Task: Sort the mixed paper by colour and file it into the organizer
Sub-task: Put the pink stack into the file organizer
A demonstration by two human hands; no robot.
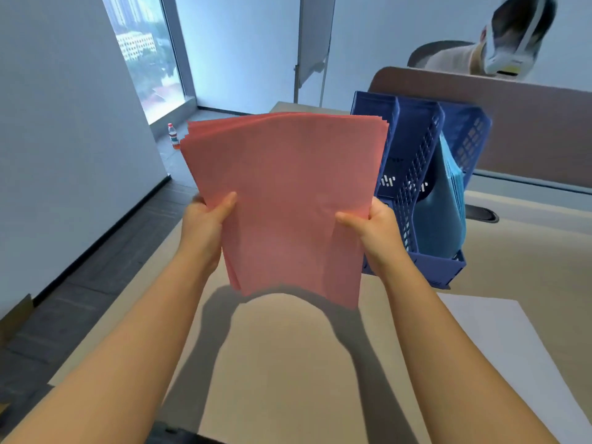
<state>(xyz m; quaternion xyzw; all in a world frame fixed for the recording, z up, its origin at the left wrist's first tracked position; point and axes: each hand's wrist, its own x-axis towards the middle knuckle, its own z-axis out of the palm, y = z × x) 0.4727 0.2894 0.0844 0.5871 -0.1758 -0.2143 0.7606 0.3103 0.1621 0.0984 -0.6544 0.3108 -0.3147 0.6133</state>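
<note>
Blue paper is filed in the organizer; left hand and right hand grip the pink stack, white sheet unfiled.

Left arm: bare forearm reaches forward and up from the lower left, wrist straight.
Left hand: grips the left edge of what it holds, thumb flat across the near face, fingers curled behind, out of sight.
Right arm: bare forearm reaches forward from the lower right, mirroring the left.
Right hand: grips the opposite edge level with the left hand, thumb pointing inward on the near face, fingers hidden behind.
</note>
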